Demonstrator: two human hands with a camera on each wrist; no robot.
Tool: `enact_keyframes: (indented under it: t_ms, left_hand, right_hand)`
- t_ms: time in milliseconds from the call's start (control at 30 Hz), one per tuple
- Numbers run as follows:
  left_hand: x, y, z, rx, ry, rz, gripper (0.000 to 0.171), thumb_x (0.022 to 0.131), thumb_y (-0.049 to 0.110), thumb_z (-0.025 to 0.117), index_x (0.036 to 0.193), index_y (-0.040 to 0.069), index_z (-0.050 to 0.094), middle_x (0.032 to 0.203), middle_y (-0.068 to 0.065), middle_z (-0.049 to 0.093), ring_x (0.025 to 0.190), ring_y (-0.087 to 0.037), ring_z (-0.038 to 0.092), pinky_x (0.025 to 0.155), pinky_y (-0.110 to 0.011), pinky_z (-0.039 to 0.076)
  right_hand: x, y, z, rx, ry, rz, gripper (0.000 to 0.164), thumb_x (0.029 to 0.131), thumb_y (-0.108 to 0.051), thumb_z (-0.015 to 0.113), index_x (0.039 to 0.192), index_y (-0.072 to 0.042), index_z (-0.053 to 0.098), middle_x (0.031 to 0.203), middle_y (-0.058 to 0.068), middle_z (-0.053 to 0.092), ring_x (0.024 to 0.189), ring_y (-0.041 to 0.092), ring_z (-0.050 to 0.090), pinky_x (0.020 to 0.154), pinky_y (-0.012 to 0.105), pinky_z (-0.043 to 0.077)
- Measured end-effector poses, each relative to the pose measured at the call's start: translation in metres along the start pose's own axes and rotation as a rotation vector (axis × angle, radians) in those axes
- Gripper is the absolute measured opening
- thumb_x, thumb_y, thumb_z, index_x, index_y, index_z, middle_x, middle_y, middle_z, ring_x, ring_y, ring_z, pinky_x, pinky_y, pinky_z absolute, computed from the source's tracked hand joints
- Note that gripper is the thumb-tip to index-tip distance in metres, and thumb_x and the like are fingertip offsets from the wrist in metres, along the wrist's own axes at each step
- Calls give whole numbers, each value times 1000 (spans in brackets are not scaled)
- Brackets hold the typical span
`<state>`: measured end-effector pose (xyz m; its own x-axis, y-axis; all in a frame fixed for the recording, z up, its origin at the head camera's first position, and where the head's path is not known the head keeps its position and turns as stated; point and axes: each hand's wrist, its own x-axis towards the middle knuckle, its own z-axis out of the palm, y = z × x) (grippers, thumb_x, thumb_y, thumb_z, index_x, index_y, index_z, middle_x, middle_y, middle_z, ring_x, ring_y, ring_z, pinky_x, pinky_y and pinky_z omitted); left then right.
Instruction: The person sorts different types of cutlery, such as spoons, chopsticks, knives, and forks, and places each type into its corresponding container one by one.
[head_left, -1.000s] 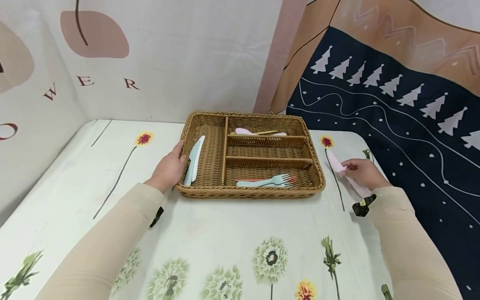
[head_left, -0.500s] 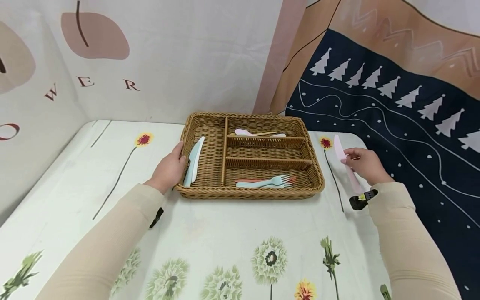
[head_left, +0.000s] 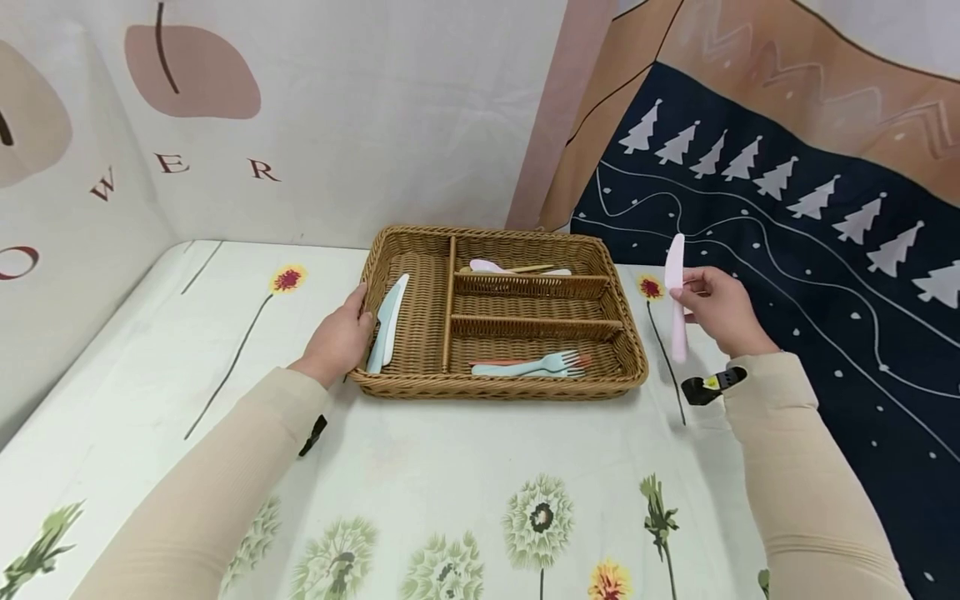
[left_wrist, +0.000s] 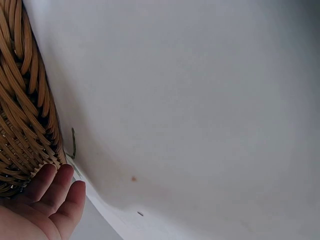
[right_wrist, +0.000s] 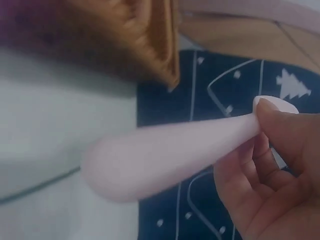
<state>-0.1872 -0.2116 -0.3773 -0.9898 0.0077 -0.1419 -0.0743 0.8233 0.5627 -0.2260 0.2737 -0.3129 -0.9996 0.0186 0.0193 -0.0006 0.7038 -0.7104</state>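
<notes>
In the head view my right hand (head_left: 720,310) pinches a pink plastic knife (head_left: 675,292) between thumb and fingers, off the table to the right of a wicker cutlery basket (head_left: 450,304). The knife's rounded handle end (right_wrist: 125,165) fills the middle of the right wrist view. My left hand (head_left: 335,340) grips the basket's left rim; its fingers (left_wrist: 60,195) lie along the outer wall. Inside the left compartment lie a light blue knife (head_left: 380,333) and a white knife (head_left: 396,321). Light blue forks (head_left: 551,363) lie over an orange piece in the front compartment.
A pink spoon (head_left: 486,266) and other partly hidden pieces lie in the back compartment. Wooden dividers (head_left: 536,323) split the basket's right side. The flower-print cloth (head_left: 420,467) covers the table; a dark tree-print cloth (head_left: 825,250) hangs at right.
My right hand has lifted the pink knife off the table, moving it up and slightly left, and the knife has turned more upright. The left hand and basket have stayed put.
</notes>
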Motion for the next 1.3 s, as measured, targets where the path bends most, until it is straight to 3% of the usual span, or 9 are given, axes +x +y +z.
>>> enact_keyframes:
  t_ms: [167, 367, 500, 667, 1133, 1300]
  left_hand:
    - [0, -1, 1, -3, 0, 3, 58, 106, 21, 24, 155, 5, 0, 147, -32, 34, 128, -46, 43, 104, -57, 37]
    - [0, -3, 1, -8, 2, 3, 58, 106, 21, 24, 155, 5, -1, 148, -32, 33, 130, -45, 42, 105, -57, 36]
    - [0, -4, 1, -14, -1, 1, 58, 106, 21, 23, 155, 5, -1, 148, -32, 31, 131, -45, 40, 106, -57, 35]
    - [0, -3, 1, -21, -1, 1, 58, 106, 21, 24, 155, 5, -1, 149, -32, 31, 131, -45, 40, 106, -57, 35]
    - [0, -4, 1, -7, 2, -3, 58, 105, 22, 24, 155, 5, -1, 149, -31, 31, 133, -46, 36, 108, -57, 32]
    - [0, -3, 2, -12, 3, -4, 58, 105, 22, 23, 156, 6, -1, 147, -32, 33, 129, -46, 43, 105, -57, 37]
  right_hand:
    - [2, -19, 7, 60, 16, -37, 35, 100, -13, 54, 127, 7, 48, 105, 14, 56, 80, 3, 56, 64, 20, 56]
    - [5, -37, 23, 160, 48, -75, 33, 99, -12, 55, 125, 7, 49, 94, 3, 56, 72, -1, 57, 62, 19, 56]
    - [8, -45, 33, 210, 57, -78, 33, 99, -12, 55, 125, 7, 49, 91, 2, 54, 69, 1, 56, 60, 18, 55]
    - [9, -54, 42, 247, 38, -91, 34, 99, -12, 55, 126, 8, 49, 94, 5, 53, 78, 4, 54, 62, 20, 56]
    - [17, -78, 70, 401, 26, 10, 32, 99, -13, 55, 127, 1, 51, 98, 4, 55, 81, 9, 58, 63, 21, 56]
    - [17, -87, 82, 475, -2, 15, 30, 98, -12, 56, 126, 0, 52, 98, 4, 55, 82, 12, 58, 63, 23, 56]
